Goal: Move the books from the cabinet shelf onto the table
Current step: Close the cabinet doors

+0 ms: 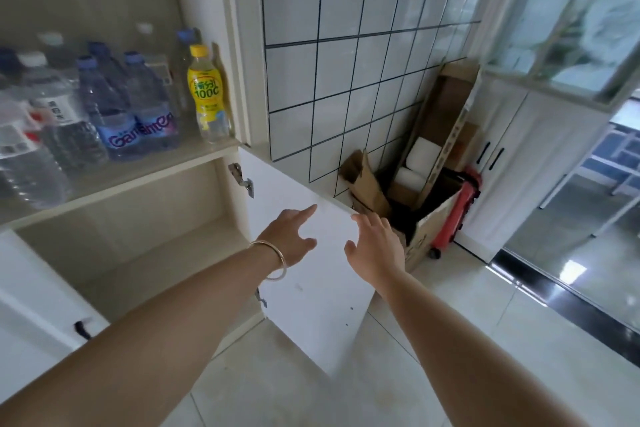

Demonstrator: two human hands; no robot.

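Left hand [289, 241]: fingers spread, nothing held, laid against the open cabinet door [311, 288].
Right hand [375, 246]: fingers relaxed, nothing held, at the door's top edge.
Books: none seen; lower cabinet shelf [145, 253] bare.

- Bright, even daylight enters from the window [568, 21] at the upper right.
- Pale glare washes the glass and puts soft sheen on the wall tiles [346, 80] and the floor [485, 322].
- The lower cabinet shelf [145, 253] sits in mild shade, dimmer toward its back edge.
- Shadows are faint and soft-edged.
- Wide-angle distortion bends the tile lines and cabinet edges, strongest at the frame's corners.
- The bottles [121, 107] at the left are slightly blurred; the whole view is a little soft.
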